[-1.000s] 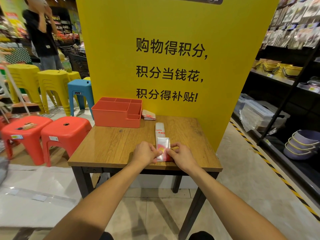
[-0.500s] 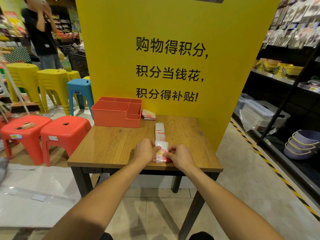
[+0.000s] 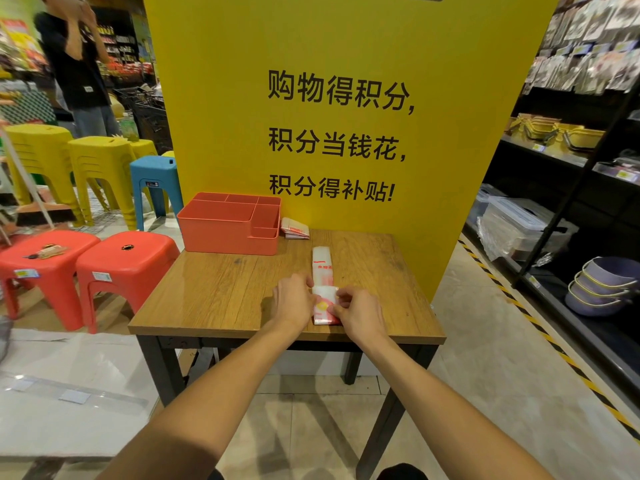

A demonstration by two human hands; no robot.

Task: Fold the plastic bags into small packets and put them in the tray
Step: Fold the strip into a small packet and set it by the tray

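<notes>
Near the front edge of the wooden table (image 3: 214, 289), we have both hands on the plastic bag (image 3: 322, 266). The bag lies as a long narrow strip, white with red print, running away from us toward the yellow sign (image 3: 346, 46). Its near end is doubled over into a thicker fold. Our left hand (image 3: 292, 301) curls its fingers onto the left edge of that fold. Our right hand (image 3: 360, 315) pinches the fold's right side between thumb and fingers. The orange compartment tray (image 3: 221, 233) sits at the table's far left corner, well apart from the bag. One folded packet (image 3: 295, 228) lies just beside the tray's right wall, outside it. Red stools (image 3: 124, 261) stand left of the table.
</notes>
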